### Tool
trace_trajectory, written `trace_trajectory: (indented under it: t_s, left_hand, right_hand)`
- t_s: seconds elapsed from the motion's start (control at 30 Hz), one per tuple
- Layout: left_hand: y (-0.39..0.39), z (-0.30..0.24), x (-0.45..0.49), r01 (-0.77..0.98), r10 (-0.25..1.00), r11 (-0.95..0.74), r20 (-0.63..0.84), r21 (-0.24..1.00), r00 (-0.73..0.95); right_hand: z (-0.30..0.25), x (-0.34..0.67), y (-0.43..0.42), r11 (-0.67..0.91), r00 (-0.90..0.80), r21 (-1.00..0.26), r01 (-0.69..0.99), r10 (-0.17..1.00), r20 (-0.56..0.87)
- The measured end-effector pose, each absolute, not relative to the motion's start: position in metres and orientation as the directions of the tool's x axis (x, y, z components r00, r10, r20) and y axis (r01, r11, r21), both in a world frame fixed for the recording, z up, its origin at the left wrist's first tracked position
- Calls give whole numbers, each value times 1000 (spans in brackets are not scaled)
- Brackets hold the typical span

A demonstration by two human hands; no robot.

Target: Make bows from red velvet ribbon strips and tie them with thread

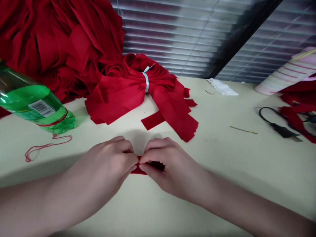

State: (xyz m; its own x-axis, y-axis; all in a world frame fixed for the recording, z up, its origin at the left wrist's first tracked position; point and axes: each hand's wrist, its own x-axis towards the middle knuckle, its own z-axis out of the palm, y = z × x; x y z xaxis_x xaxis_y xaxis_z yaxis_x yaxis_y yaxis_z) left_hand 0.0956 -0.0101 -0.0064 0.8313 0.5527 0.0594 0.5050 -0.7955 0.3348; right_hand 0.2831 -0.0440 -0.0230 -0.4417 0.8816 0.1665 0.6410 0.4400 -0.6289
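Both hands meet at the middle of the cream table (222,158), fingertips pinched together on a small red fabric strip (140,169). My left hand (111,161) grips its left end with curled fingers. My right hand (165,164) pinches the right end, and most of the strip is hidden under the fingers. Just beyond the hands lies a bundle of red fabric strips (138,92) tied with a pale blue band (146,79); one loose red strip (153,120) sticks out beside it.
A big heap of red cloth (56,42) fills the back left. A green plastic bottle (32,105) lies at the left with red thread (44,148) near it. A black cable with plug (278,126), white scrap (222,87) and striped cone (288,72) are at the right.
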Motion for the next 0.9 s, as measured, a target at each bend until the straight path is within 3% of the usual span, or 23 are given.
trace_trajectory:
  t_s: [0.4,0.9]
  left_hand:
    - [-17,-10,91,480,510,-856,164,193,844]
    - [-21,-8,95,450,464,-885,162,116,871]
  right_hand:
    - [-20,290,-41,319,-332,-775,546,931,150]
    - [-20,292,-40,374,-371,-677,634,915,158]
